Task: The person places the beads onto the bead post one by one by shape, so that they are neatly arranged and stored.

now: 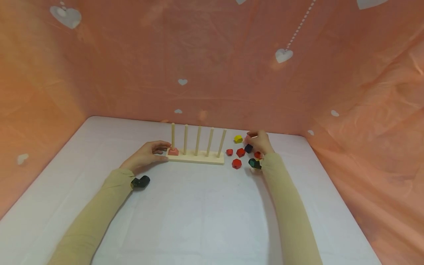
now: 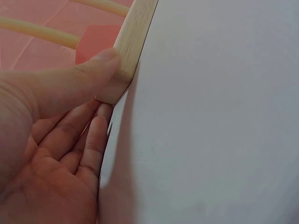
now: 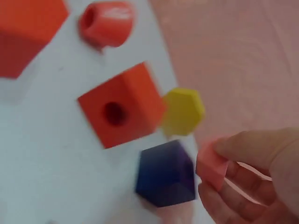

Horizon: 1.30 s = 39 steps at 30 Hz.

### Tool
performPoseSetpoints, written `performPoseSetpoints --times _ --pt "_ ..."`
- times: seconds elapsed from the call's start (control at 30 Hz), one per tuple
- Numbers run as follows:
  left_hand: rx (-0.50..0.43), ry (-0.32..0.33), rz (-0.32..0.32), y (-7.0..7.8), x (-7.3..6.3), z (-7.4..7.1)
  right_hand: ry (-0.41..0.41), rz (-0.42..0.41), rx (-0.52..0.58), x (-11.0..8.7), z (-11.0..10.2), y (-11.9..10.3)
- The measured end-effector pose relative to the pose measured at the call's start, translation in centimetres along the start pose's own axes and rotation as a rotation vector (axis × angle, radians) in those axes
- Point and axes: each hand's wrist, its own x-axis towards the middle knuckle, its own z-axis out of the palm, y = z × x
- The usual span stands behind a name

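Closest to the viewer, a tan left sleeve (image 1: 96, 213) and a tan right sleeve (image 1: 289, 213) are lying over the front of a white-covered table (image 1: 198, 228). Toward the far edge, about midway between the left and right edges, a wooden rack (image 1: 198, 159) is standing with five upright pegs (image 1: 198, 141), a pink block (image 1: 173, 151) sitting at the foot of the leftmost one. The left hand (image 1: 145, 152) is gripping the rack's left end, thumb pressing on the wood, other fingers curving loosely behind. Toward the table's far right corner, the right hand (image 1: 261, 141) is pinching a small pink bead (image 3: 211, 162) between thumb and fingers, closed to the bead's width; whether it is touching the cloth, I cannot tell. Just beside it a dark blue cube (image 3: 166, 175) is lying, with a yellow bead (image 1: 238, 139) near and several red beads (image 1: 236, 163) spreading between rack and right hand. Picking out the pink bead while steadying the rack seems to be the step in hand; the next move is probably calling for lifting it clear of the blue cube and lining it up over a peg.
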Motion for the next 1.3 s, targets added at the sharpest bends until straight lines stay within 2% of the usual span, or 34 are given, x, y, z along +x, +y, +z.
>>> performPoseSetpoints --times 0.1,0.23,0.37,0.6,0.8,0.9,1.03,1.3 --pt "0.002 0.001 0.006 -0.1 0.0 0.0 0.005 -0.122 -0.01 -0.3 -0.9 -0.4" --pt "-0.001 -0.002 0.007 -0.3 0.1 -0.1 -0.003 -0.175 0.027 -1.0 -2.0 -1.5" --pt "-0.009 -0.005 0.001 -0.3 0.1 -0.1 0.024 -0.254 0.066 -1.9 -2.6 -3.3" --pt "-0.014 -0.004 0.016 -0.2 0.1 -0.1 0.02 -0.386 0.188 -3.5 -2.6 -7.1" --pt "0.017 -0.004 0.024 -0.2 0.1 -0.1 -0.004 -0.477 0.297 -4.9 -1.0 -10.2" --pt "0.036 0.003 0.027 -0.1 0.0 -0.1 -0.037 -0.531 0.372 -5.3 0.5 -11.7" --pt "0.009 -0.004 0.005 -0.1 0.0 -0.2 -0.086 -0.589 0.48 -5.8 2.7 -13.3" --pt "-0.001 -0.007 -0.003 -0.3 0.1 -0.3 -0.19 -0.601 0.57 -6.7 6.2 -15.9"
